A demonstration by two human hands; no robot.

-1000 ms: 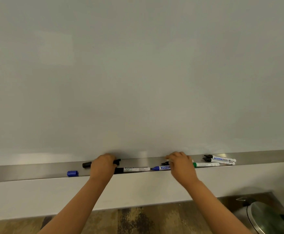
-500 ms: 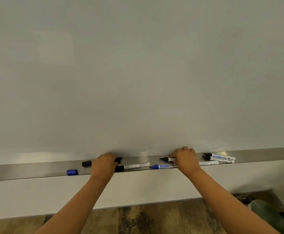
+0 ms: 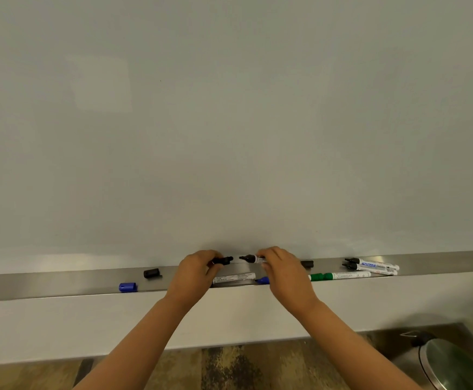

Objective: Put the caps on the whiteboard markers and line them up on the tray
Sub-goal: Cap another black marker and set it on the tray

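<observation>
I see a black cap (image 3: 223, 260) and an uncapped black marker (image 3: 253, 259) held just above the tray (image 3: 60, 285), tips facing — my left hand (image 3: 194, 277) pinches the cap, my right hand (image 3: 284, 273) grips the marker, both arms reaching forward.

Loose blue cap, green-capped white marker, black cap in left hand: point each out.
Loose blue plastic cap (image 3: 127, 287), head view, middle of its side.
Green-capped white marker (image 3: 342, 276), head view, white barrel.
Black cap in left hand (image 3: 224, 260), head view, exposed end.
</observation>
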